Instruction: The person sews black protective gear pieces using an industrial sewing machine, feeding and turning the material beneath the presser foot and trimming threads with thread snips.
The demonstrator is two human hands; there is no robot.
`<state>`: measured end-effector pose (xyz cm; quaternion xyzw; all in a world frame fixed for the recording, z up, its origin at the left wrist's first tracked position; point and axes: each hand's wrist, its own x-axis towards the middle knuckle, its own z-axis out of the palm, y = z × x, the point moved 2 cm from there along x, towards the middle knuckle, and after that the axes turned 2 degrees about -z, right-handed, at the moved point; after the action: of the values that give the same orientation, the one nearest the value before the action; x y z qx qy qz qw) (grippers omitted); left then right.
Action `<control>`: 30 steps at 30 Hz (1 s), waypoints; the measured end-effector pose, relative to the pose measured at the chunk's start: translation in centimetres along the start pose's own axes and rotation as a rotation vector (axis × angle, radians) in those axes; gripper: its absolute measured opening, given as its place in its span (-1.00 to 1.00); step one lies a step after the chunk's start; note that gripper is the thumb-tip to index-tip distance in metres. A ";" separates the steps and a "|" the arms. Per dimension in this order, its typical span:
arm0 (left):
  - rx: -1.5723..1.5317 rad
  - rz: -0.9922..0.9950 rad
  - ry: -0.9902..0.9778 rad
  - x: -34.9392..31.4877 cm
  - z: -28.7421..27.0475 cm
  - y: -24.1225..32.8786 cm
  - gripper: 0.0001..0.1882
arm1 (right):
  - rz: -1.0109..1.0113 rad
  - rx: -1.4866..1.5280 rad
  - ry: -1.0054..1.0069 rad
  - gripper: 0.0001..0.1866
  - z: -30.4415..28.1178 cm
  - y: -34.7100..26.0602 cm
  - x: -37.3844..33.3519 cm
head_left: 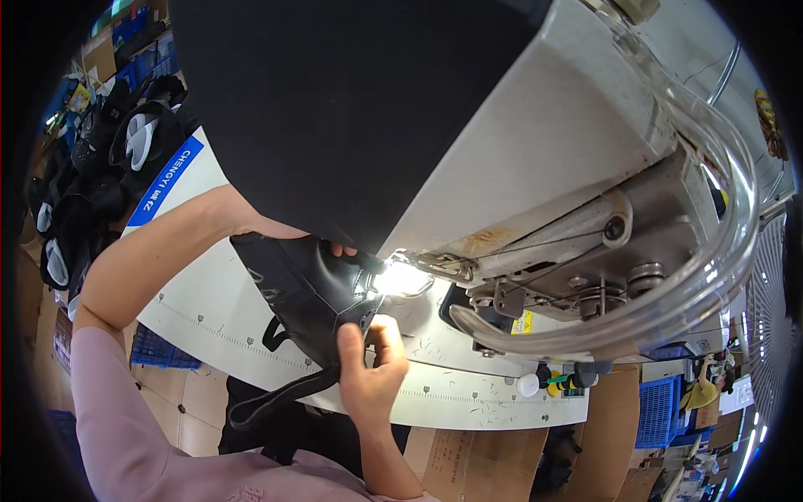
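Note:
A black leather piece (309,280) with stitched seams and a hanging strap (284,397) lies under the sewing machine head (519,167), by its bright lamp (403,278). My right hand (372,368) pinches the piece's near edge between thumb and fingers, just below the light. Most of my left hand (343,249) is hidden behind the dark machine body. Only its fingertips show, curled over the piece's far side. The needle area is washed out by glare, so the stitching point cannot be made out.
A curved white table (234,322) with ruler marks and thread scraps runs beneath. Small bottles (529,385) stand at its right. A clear tube (736,209) loops beside the machine. Black shoe-like items (92,180) pile up at left. Blue crates (661,410) and another person (701,393) are far right.

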<state>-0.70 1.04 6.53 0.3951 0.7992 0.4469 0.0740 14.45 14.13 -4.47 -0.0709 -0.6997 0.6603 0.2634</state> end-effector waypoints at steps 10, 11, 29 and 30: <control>0.925 0.514 0.615 -7.2 2.7 6.2 -0.83 | -0.197 -0.458 -0.259 -0.71 -4.9 -5.0 1.3; 0.914 0.506 0.616 -7.0 3.2 6.2 -0.83 | -0.194 -0.459 -0.296 -0.71 -4.9 -5.1 1.6; -0.028 -0.108 0.085 -2.8 5.5 2.2 -0.73 | -0.165 -0.226 -0.185 -0.63 -3.8 -3.6 0.6; -0.010 -0.051 0.117 -2.7 5.4 2.3 -0.74 | -0.166 -0.262 -0.213 -0.58 -3.8 -3.6 0.6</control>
<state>5.04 3.35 4.51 0.3474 0.8097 0.4711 0.0405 16.57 17.30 -0.91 0.0235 -0.8070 0.5435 0.2298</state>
